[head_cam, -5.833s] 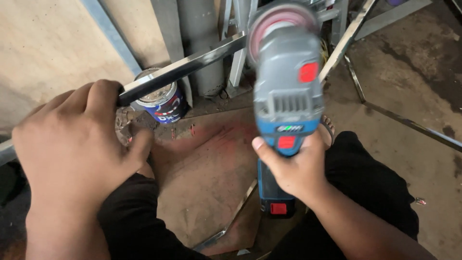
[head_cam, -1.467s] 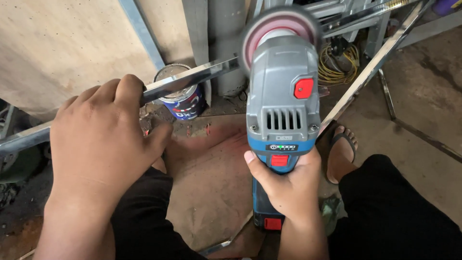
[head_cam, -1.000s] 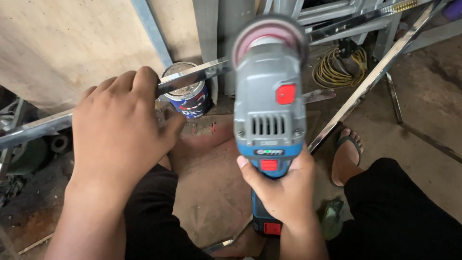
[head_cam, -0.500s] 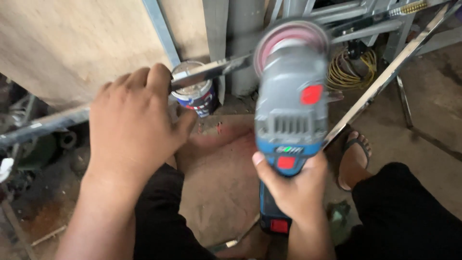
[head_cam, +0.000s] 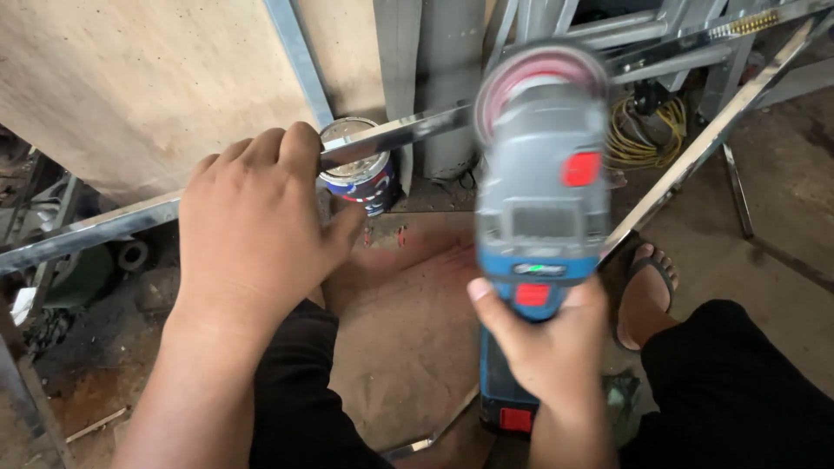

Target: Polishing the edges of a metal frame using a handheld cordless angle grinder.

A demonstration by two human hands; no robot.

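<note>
Gripping the metal bar (head_cam: 382,139) from above, your left hand (head_cam: 252,234) has its fingers (head_cam: 300,143) curled over the bar's top edge and the thumb tucked beneath, so the bar is pinched between them. Your right hand (head_cam: 547,334) wraps the blue handle of the angle grinder (head_cam: 539,208), fingers closed tight around it (the tool is blurred). Its pink disc (head_cam: 539,74) sits at the bar's right end, seemingly against it; actual contact is unclear. Just behind the bar, beside your left fingertips, stands an open paint can (head_cam: 356,174). A coil of yellow cable (head_cam: 643,139) lies right of the grinder. Your sandalled foot (head_cam: 647,282) rests on the floor below the bar's far side, near a slanted metal strip (head_cam: 704,148).
</note>
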